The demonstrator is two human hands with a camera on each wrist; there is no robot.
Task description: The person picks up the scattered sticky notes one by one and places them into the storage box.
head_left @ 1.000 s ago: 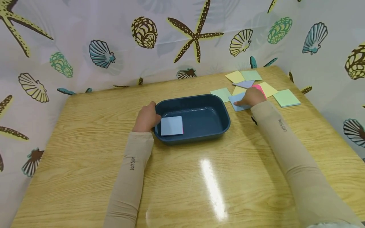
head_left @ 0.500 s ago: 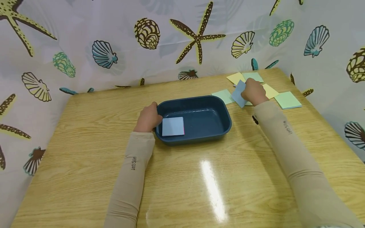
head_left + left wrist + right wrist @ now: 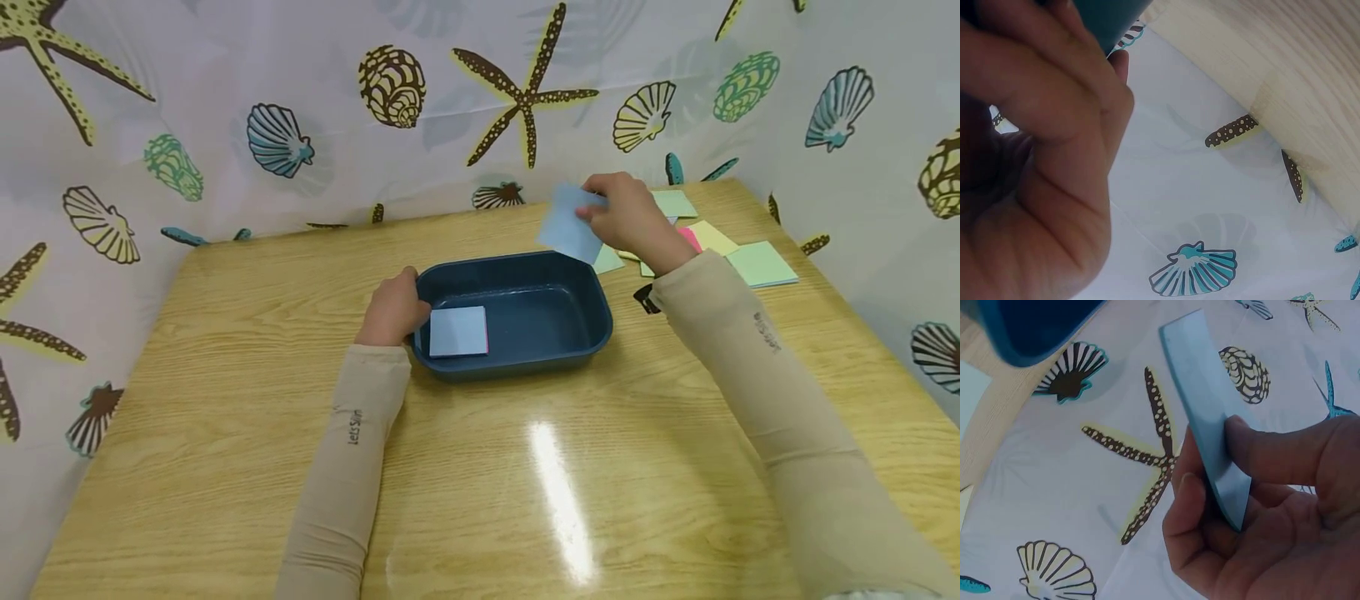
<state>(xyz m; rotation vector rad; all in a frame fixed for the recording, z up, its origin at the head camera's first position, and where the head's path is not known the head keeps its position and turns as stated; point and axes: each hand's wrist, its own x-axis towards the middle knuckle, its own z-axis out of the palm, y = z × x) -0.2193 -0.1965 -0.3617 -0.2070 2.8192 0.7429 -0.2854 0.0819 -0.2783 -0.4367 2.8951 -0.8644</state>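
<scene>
My right hand (image 3: 633,215) pinches a blue sticky note pad (image 3: 572,223) between thumb and fingers, tilted in the air over the back right rim of a dark blue plastic bin (image 3: 540,321). In the right wrist view the pad (image 3: 1200,394) shows its thin edge, with the thumb flat on one face. My left hand (image 3: 392,310) grips the bin's left end, thumb over the rim. Inside the bin at the left lies a stack of sticky notes (image 3: 458,331), light blue on top with a pink edge below. The left wrist view shows curled fingers (image 3: 1066,125) beside the bin wall.
Right of the bin lie several loose sticky note pads: green (image 3: 762,263), yellow (image 3: 712,237), pink (image 3: 689,240), and another green one (image 3: 674,203) at the back. A patterned curtain (image 3: 330,108) hangs behind the wooden table (image 3: 247,350).
My right hand has picked up the blue pad from the group on the right, lifted it and carried it left to the bin. The left hand has stayed on the bin.
</scene>
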